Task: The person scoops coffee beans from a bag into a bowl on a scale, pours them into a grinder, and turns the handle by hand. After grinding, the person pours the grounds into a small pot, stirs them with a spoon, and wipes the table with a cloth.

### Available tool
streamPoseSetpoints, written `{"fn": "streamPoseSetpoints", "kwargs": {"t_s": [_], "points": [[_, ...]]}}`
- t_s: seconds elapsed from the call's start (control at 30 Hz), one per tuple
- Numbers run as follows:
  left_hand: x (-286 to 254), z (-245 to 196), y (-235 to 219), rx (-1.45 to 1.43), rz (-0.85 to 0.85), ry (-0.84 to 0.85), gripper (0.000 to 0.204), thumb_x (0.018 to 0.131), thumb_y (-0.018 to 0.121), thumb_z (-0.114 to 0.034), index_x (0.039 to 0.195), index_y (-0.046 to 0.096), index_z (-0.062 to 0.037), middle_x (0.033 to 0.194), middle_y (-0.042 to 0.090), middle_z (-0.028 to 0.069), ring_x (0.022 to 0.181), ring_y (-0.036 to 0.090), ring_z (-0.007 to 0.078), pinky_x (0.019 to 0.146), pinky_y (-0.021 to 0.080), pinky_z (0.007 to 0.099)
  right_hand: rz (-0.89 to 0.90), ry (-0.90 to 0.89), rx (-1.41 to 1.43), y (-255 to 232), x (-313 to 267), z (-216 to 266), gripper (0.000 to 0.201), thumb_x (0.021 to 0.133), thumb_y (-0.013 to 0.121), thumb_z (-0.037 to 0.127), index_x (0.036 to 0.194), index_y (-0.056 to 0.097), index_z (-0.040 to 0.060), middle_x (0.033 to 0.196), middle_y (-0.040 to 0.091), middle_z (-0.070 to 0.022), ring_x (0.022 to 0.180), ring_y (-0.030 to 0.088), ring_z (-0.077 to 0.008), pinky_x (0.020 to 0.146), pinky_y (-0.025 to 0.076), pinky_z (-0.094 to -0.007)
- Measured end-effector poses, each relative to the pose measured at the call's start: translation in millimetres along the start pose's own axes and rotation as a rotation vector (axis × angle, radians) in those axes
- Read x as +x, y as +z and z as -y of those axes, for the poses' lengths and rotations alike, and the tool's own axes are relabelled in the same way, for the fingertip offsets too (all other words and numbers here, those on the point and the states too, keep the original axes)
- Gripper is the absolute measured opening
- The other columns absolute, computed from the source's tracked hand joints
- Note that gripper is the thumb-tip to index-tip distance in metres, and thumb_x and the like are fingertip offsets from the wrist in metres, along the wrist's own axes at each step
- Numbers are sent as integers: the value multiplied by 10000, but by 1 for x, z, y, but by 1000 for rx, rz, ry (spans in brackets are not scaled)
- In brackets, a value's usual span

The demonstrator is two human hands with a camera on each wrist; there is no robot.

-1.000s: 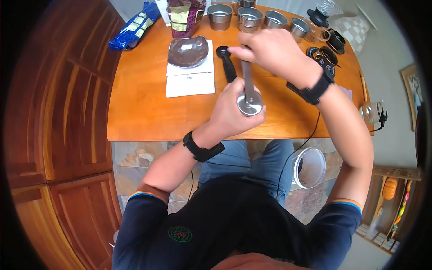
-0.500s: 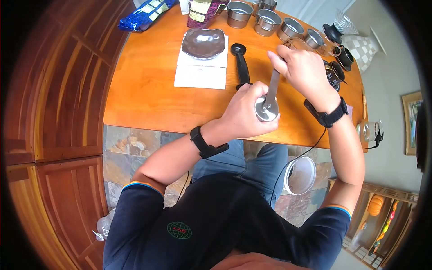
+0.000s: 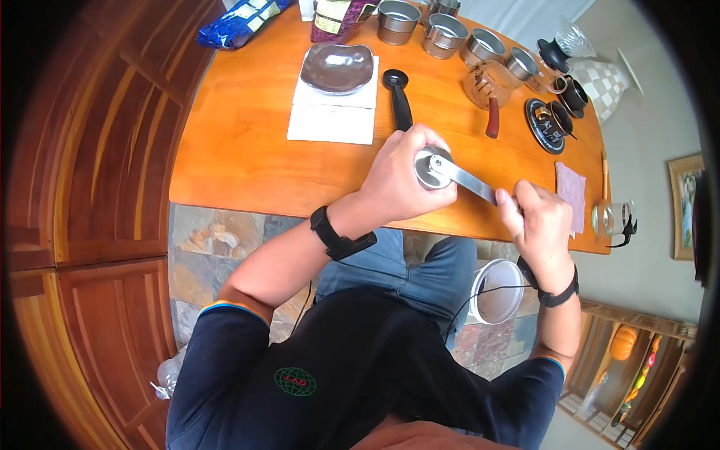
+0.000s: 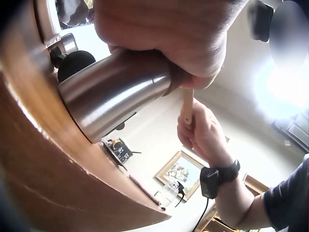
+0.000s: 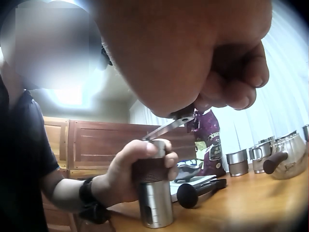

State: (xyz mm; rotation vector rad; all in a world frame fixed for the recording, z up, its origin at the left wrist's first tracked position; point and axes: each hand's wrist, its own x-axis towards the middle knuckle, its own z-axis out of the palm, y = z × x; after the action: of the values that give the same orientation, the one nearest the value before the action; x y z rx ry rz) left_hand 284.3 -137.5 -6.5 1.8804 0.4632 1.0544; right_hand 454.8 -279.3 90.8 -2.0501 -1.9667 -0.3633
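A steel hand coffee grinder [image 3: 432, 171] stands upright at the table's front edge, its body [image 4: 118, 96] slanting across the left wrist view. My left hand [image 3: 405, 177] grips it round its dark upper band, thumb near the lid. From the lid a flat metal crank [image 3: 474, 184] points to the right and towards me. My right hand [image 3: 541, 219] holds the crank's outer end, fingers curled round the knob, which is mostly hidden. Just beyond the grinder lies a black long-handled scoop [image 3: 400, 101].
A dark dish [image 3: 337, 69] sits on a white scale [image 3: 331, 124]. Blue [image 3: 241, 24] and purple bags [image 3: 335, 21] and several steel cups [image 3: 445, 36] line the back. A glass pot [image 3: 487, 84], black cup [image 3: 556, 118] and cloth [image 3: 571, 196] are to the right.
My right hand has swung the crank clockwise, from pointing away from me to pointing right and towards me. My left hand keeps its grip on the coffee grinder. The head view has shifted.
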Motion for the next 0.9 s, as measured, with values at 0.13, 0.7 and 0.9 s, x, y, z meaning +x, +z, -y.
{"fn": "streamPoseSetpoints", "kwargs": {"t_s": [0.13,0.7,0.9], "points": [[0,1,0,16,15,-22,437,689,787,-81,1023,507,-55,874,662,53,806,660,139,733,525,286,-39,-72,44,-1,-9,8,405,855,727,297,623,477,79,528,489,-99,464,520,-297,449,393,-405],[-4,7,1,-27,34,-48,456,721,763,-15,1070,473,-67,906,655,41,845,655,105,760,522,266,-91,-53,81,6,-10,7,410,835,743,293,612,472,81,523,479,-95,465,516,-291,448,391,-400],[-3,6,2,-20,44,-45,461,715,768,-18,1068,474,-66,900,656,41,845,657,107,761,523,267,-92,-68,71,5,-13,7,408,831,749,305,613,484,84,527,485,-91,463,516,-288,449,392,-399]]}}
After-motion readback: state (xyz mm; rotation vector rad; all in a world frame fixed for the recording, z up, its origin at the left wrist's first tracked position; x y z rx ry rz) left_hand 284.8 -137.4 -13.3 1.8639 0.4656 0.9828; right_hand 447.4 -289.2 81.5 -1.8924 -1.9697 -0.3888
